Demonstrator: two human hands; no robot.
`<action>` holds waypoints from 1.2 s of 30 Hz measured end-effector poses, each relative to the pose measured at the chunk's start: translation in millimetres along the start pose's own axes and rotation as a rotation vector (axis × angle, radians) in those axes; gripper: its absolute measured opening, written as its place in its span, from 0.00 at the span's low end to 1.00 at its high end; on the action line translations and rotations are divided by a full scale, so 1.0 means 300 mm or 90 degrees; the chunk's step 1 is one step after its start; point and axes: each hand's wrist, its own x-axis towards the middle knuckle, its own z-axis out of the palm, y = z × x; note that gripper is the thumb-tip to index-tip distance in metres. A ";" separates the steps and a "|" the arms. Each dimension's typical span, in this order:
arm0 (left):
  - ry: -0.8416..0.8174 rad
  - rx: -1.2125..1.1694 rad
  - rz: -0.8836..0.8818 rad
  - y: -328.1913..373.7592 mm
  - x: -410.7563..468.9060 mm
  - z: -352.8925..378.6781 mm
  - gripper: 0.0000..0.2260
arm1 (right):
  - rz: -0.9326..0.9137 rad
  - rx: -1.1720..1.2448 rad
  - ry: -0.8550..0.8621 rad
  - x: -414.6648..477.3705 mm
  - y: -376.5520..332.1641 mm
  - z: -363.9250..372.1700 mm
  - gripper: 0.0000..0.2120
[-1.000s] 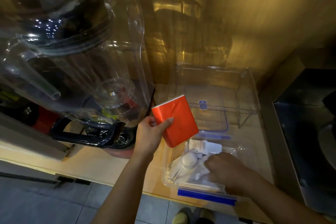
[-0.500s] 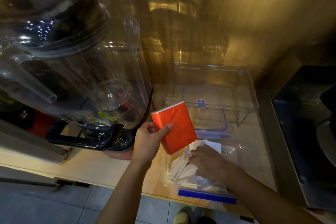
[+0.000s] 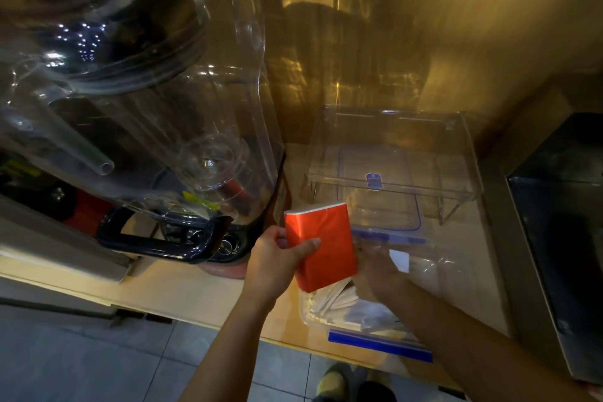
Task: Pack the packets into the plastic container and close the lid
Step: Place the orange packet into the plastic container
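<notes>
My left hand [image 3: 277, 258] grips an orange packet [image 3: 321, 245] with a white top edge, held tilted above the left end of a clear plastic container [image 3: 434, 274] with blue clips. Inside the container lie several pale packets [image 3: 336, 303]. My right hand [image 3: 378, 268] reaches into the container just right of the orange packet, blurred and partly hidden behind it; its fingers cannot be made out. The container's clear lid [image 3: 385, 206] with a blue rim lies on the counter behind it.
A large clear blender jug [image 3: 140, 101] with a dark handle fills the left. A clear acrylic stand [image 3: 456, 153] sits over the lid at the back. A dark appliance [image 3: 561, 222] stands at right. The wooden counter edge [image 3: 195, 300] runs below, tiled floor beneath.
My right hand has shifted left and up inside the container toward the orange packet. My left hand has lowered the orange packet slightly toward the container.
</notes>
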 end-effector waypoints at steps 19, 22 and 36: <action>-0.028 0.121 -0.022 -0.028 0.009 0.059 0.16 | -0.140 -0.060 -0.025 -0.150 0.141 0.018 0.19; -0.038 0.167 0.016 -0.014 0.006 0.063 0.21 | -0.156 -0.014 -0.036 -0.166 0.139 0.035 0.19; -0.063 0.508 0.286 0.018 0.015 0.141 0.21 | -0.059 0.080 -0.095 -0.110 0.124 0.044 0.38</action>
